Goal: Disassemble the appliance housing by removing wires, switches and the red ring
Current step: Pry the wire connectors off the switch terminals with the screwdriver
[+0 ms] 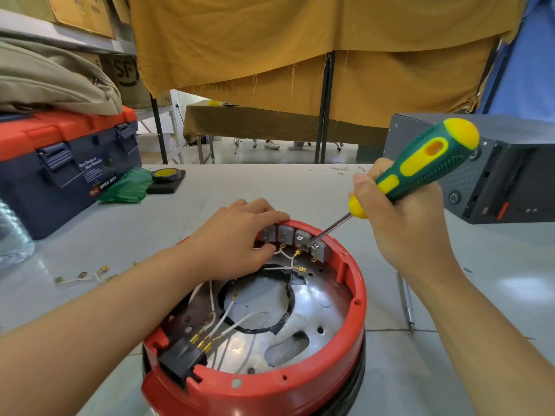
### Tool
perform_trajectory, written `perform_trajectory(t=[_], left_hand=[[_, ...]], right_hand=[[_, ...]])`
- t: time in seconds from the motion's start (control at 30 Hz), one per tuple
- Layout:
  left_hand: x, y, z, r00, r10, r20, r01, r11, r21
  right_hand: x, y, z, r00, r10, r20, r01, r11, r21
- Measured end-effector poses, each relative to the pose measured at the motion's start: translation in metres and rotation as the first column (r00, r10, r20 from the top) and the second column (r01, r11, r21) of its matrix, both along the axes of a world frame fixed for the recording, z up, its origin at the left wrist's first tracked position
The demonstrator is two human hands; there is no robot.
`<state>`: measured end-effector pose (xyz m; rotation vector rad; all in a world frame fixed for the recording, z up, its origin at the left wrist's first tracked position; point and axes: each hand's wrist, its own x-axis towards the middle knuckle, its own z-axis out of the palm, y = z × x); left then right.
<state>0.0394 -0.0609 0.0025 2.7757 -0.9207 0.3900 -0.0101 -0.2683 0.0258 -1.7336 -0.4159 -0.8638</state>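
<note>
The round appliance housing sits upside down in front of me, its red ring (359,298) around a metal base plate (318,307). Several grey switches (301,238) line the far inner wall, with white wires (237,322) running to brass terminals and a black connector (183,360) at the near rim. My left hand (237,241) rests over the far left rim, fingers curled on the ring by the leftmost switch. My right hand (402,232) grips a green and yellow screwdriver (420,172); its tip sits between two switches on the right.
A removed white wire set (87,276) lies on the table at left. A blue and orange toolbox (66,163), green bag (127,187) and tape roll (168,175) stand at back left. A dark metal box (492,172) is at right. A thin metal tool (407,301) lies right of the housing.
</note>
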Motion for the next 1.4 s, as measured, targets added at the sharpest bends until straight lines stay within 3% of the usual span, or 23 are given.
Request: perform_trajectory(t=[0.17, 0.9, 1.17, 1.4], left_hand=[[0.0, 0.0, 0.0, 1.0, -0.006, 0.002, 0.006, 1.0, -0.006], [-0.001, 0.0, 0.001, 1.0, -0.01, 0.001, 0.01, 1.0, 0.006], [-0.001, -0.001, 0.002, 1.0, -0.01, -0.007, 0.01, 1.0, 0.013], [-0.002, -0.002, 0.002, 1.0, -0.008, -0.009, 0.008, 1.0, 0.013]], right_hand=[[-0.004, 0.004, -0.001, 1.0, 0.007, 0.019, -0.004, 0.993, -0.12], [-0.006, 0.012, 0.002, 0.997, 0.001, 0.079, 0.019, 0.969, -0.247], [0.012, 0.002, 0.005, 0.994, 0.077, -0.075, -0.078, 0.997, -0.006], [0.024, -0.005, 0.002, 0.988, 0.131, -0.086, -0.122, 0.987, 0.103]])
